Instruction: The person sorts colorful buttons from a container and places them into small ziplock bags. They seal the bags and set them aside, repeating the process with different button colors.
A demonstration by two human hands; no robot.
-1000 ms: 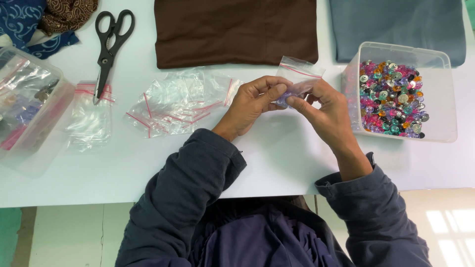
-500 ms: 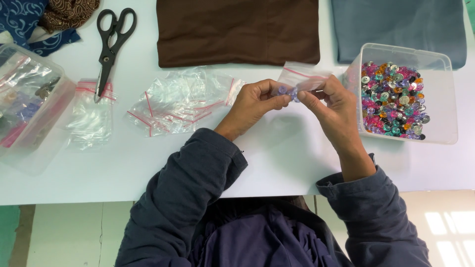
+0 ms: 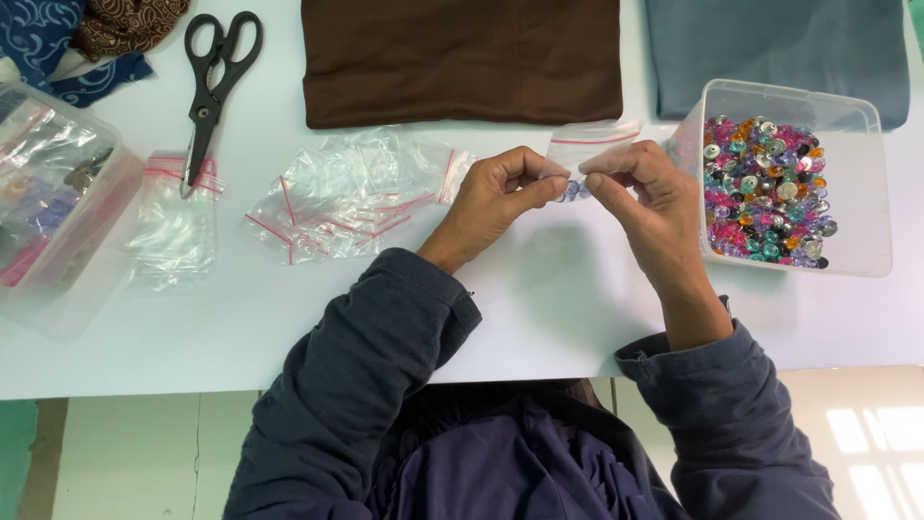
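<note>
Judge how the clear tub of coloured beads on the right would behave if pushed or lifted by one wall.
The clear tub looks thin-walled, so its wall would probably flex if lifted one-handed. It is open-topped and roughly half full of small round beads, so tilting would likely spill them, and they may roll. On the smooth white table it should probably slide rather than tip.

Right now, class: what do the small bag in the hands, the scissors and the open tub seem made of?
Small zip bag: thin clear plastic film, glossy, red seal line.
Scissors: matte black handles, probably plastic; greyish blades look metal.
Tub: stiff translucent plastic; beads show through its walls.
</note>
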